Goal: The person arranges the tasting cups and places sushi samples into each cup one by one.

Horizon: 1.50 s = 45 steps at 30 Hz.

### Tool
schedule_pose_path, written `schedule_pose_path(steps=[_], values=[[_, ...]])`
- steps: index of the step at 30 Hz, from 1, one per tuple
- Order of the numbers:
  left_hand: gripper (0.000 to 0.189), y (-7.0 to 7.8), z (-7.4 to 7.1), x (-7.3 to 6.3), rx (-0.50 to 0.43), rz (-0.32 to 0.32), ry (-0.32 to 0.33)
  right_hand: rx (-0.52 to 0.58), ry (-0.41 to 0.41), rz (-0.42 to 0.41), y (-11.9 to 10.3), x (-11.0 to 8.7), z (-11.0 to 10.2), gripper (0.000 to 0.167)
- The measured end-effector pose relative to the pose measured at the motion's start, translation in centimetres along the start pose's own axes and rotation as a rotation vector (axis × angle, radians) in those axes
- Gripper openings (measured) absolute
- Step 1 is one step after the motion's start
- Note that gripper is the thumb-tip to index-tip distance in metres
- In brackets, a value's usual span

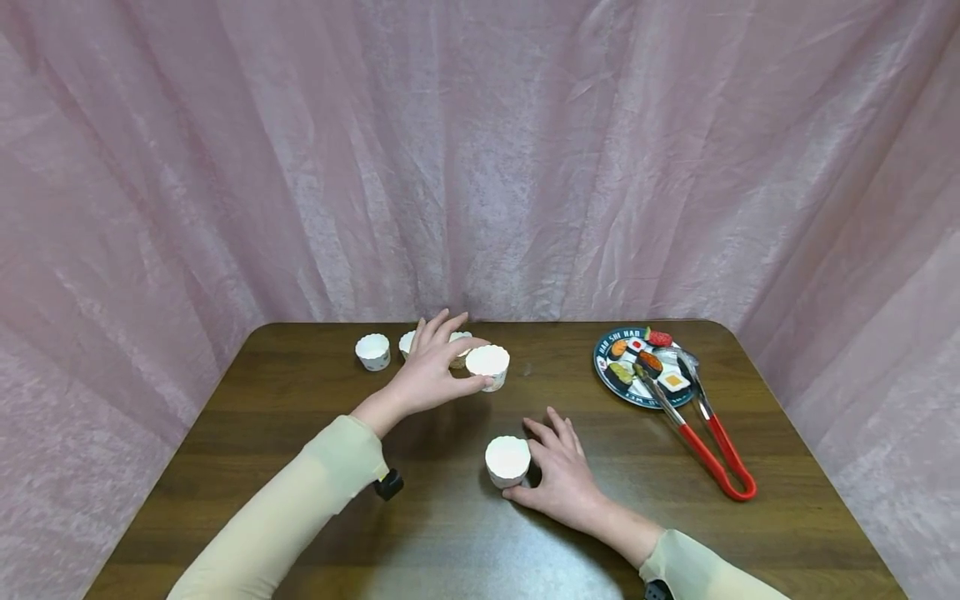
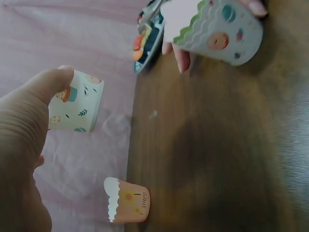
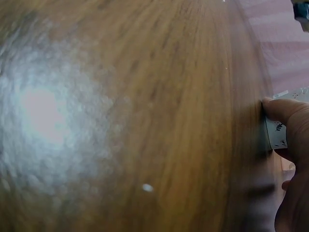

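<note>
My left hand (image 1: 427, 371) pinches a white printed paper baking cup (image 1: 489, 368) between thumb and fingers, over the back middle of the table; in the left wrist view the thumb lies against this cup (image 2: 79, 104). Nearer the front, my right hand (image 1: 562, 479) grips a second white baking cup (image 1: 507, 463) from its right side, thumb at the front. That cup's scalloped rim faces up, and small printed pictures show on its wall (image 2: 227, 36). Behind the left hand stands an orange cup (image 2: 130, 202), partly hidden in the head view, beside another half-covered white cup (image 1: 406, 342).
A white cup (image 1: 372, 353) stands at the back left. At the back right, a dark patterned plate (image 1: 600, 367) carries several sushi-like pieces and a strawberry (image 1: 658, 337). Red-handled tongs (image 1: 738, 492) lie with their metal ends across it. A pink curtain (image 1: 480, 167) hangs behind the table.
</note>
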<state>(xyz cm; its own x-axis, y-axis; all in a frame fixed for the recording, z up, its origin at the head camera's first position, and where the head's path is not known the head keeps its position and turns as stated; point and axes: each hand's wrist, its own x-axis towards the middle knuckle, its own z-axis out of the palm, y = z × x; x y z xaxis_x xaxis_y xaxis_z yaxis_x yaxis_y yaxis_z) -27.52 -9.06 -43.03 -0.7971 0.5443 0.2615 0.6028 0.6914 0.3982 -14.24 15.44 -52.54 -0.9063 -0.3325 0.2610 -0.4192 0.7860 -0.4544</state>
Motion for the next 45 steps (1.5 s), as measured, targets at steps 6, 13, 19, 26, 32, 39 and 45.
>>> schedule_pose_path(steps=[6, 13, 19, 26, 32, 39, 45], values=[[0.068, -0.3, 1.7, 2.8, 0.209, -0.013, -0.019, -0.001, 0.008, -0.012, 0.1, 0.0, -0.1, 0.043], [0.07, -0.5, 3.9, 4.8, 0.313, -0.036, -0.085, -0.002, -0.002, -0.01, 0.1, 0.0, 0.0, 0.043], [0.068, -0.7, 5.2, 5.9, 0.349, -0.085, -0.103, 0.0, -0.001, -0.014, 0.2, 0.0, 0.0, 0.044], [0.069, -1.2, 6.3, 6.8, 0.39, -0.136, -0.145, 0.024, -0.001, -0.011, 0.3, 0.0, 0.2, 0.047], [0.069, -1.6, 7.0, 7.3, 0.402, -0.165, -0.153, 0.015, 0.034, -0.037, 0.3, -0.1, 0.2, 0.046], [0.067, -1.9, 7.3, 7.8, 0.378, -0.234, -0.164, 0.02, 0.015, -0.022, 0.2, -0.1, 0.1, 0.044], [0.069, -1.8, 7.4, 8.3, 0.372, -0.272, -0.177, 0.035, 0.002, -0.01, 0.4, -0.1, 0.1, 0.046]])
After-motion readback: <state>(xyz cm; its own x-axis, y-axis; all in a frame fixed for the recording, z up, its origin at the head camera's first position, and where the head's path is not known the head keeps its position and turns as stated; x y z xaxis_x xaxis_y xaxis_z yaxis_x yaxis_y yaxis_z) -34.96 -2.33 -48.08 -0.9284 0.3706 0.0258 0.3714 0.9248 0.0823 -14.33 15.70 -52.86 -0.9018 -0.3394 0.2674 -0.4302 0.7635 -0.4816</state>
